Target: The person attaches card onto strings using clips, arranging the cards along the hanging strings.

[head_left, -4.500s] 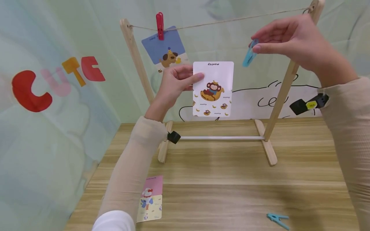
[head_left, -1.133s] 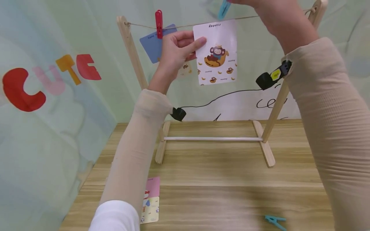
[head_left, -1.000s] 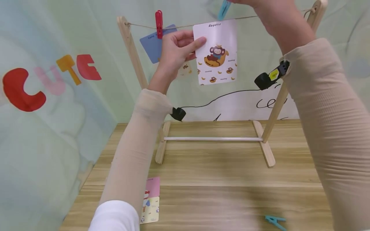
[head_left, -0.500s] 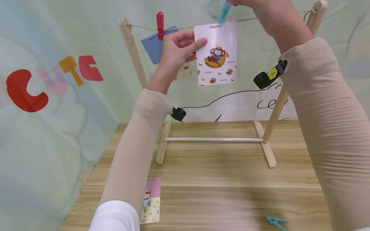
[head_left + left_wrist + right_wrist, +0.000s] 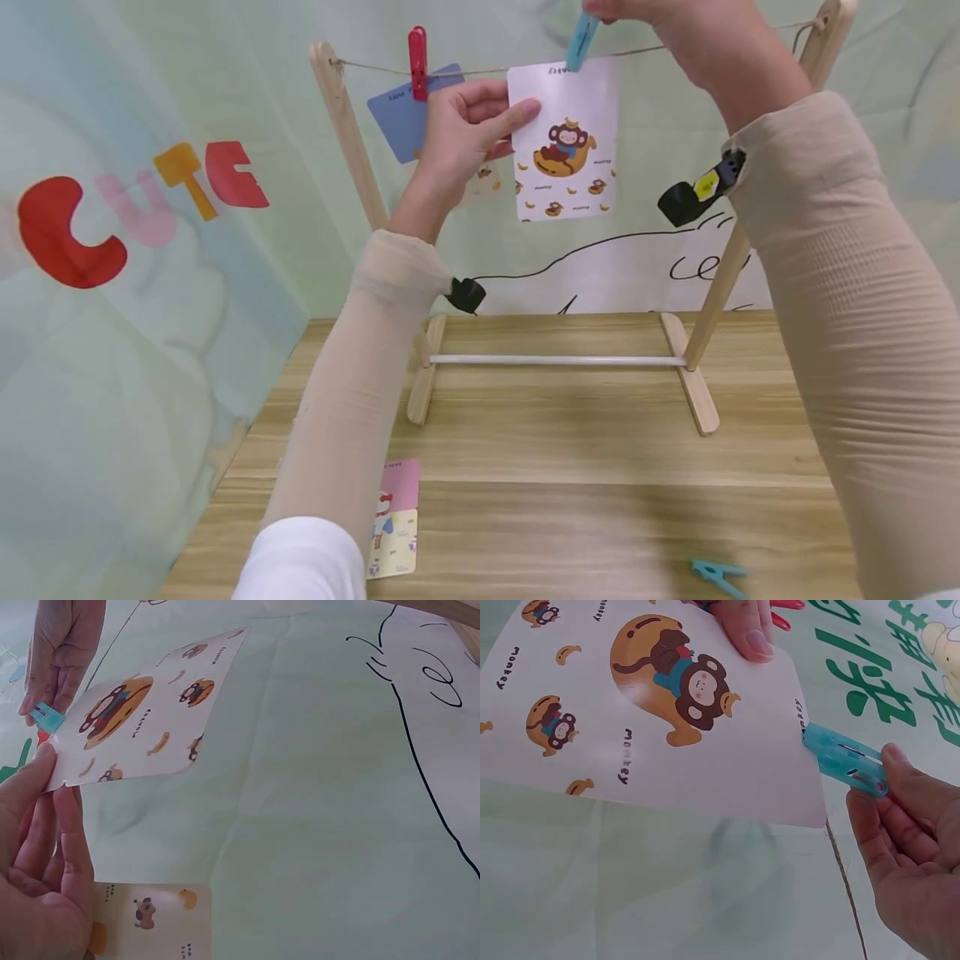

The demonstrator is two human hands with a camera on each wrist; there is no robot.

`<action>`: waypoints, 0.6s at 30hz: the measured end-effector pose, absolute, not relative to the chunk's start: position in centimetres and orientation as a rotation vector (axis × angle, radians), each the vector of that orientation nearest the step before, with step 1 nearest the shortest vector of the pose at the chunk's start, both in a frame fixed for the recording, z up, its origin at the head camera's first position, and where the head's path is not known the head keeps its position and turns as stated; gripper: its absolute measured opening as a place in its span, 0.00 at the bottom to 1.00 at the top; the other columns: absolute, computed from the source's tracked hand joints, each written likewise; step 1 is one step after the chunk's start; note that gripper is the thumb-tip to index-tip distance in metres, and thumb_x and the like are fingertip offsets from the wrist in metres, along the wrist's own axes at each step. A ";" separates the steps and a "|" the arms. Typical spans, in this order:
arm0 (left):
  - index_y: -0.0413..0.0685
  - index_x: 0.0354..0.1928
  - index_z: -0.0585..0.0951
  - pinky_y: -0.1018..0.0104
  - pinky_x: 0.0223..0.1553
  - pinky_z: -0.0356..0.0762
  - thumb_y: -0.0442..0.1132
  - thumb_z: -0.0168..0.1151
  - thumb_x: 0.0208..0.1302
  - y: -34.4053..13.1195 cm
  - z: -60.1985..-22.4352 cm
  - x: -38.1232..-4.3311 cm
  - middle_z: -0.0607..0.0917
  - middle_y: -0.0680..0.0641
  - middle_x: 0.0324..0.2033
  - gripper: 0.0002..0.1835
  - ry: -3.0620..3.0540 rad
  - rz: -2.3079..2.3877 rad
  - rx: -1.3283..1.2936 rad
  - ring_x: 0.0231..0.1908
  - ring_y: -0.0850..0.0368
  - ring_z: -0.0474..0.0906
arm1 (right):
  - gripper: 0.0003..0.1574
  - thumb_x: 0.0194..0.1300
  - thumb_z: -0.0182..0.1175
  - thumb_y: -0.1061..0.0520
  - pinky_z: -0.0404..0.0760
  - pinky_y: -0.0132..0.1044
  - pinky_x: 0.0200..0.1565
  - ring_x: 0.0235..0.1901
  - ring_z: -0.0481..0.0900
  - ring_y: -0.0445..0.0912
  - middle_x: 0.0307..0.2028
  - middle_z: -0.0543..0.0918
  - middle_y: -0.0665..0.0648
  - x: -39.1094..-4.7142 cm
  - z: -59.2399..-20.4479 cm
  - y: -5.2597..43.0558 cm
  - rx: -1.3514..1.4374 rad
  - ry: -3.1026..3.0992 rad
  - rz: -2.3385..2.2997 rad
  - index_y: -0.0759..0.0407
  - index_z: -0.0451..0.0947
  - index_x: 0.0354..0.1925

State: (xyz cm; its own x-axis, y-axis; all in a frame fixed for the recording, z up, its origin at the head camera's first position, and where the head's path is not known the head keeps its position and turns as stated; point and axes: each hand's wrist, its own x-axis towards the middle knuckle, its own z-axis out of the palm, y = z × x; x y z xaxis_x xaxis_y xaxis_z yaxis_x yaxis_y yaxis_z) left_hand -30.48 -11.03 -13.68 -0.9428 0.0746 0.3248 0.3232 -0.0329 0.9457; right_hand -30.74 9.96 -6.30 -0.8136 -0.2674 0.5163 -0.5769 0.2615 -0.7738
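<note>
My left hand [image 5: 472, 125] pinches the left edge of a white monkey card [image 5: 564, 137], thumb on its front, with its top edge up at the twine line [image 5: 637, 52]. Above it my right hand [image 5: 660, 25], partly cut off by the head view, pinches a light blue clothespin [image 5: 582, 42]. In the right wrist view the tip of the clothespin [image 5: 847, 756] overlaps the card's top edge, over part of the printed word. Behind my left hand, a blue puppy card [image 5: 401, 117] hangs tilted from the line under a red clothespin [image 5: 417, 62].
The line runs between the posts of a wooden stand [image 5: 712, 308] with a white crossbar [image 5: 555, 360] low down. On the table [image 5: 570, 450] lie a pink and yellow card [image 5: 397, 517], partly behind my left sleeve, and a teal clothespin [image 5: 718, 577] at the front right.
Both hands have risen to the line since the oldest frame, carrying the monkey card and blue clothespin. In the last second the clothespin has come down onto the card's top edge.
</note>
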 end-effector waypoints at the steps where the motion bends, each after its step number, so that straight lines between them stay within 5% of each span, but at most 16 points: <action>1: 0.45 0.41 0.83 0.64 0.38 0.81 0.38 0.71 0.47 -11.1 -13.7 -30.5 0.85 0.46 0.36 0.16 -2.055 -2.095 -0.427 0.38 0.51 0.82 | 0.13 0.57 0.65 0.53 0.61 0.28 0.57 0.44 0.70 0.42 0.41 0.75 0.51 -30.7 -6.3 9.9 0.773 -2.264 1.578 0.53 0.78 0.42; 18: 0.45 0.41 0.83 0.64 0.38 0.81 0.38 0.71 0.46 -11.3 -14.0 -30.4 0.85 0.46 0.35 0.16 -2.082 -2.068 -0.407 0.37 0.52 0.82 | 0.15 0.55 0.65 0.56 0.62 0.26 0.55 0.44 0.68 0.43 0.40 0.79 0.51 -31.5 -6.9 9.6 0.777 -2.292 1.736 0.59 0.79 0.42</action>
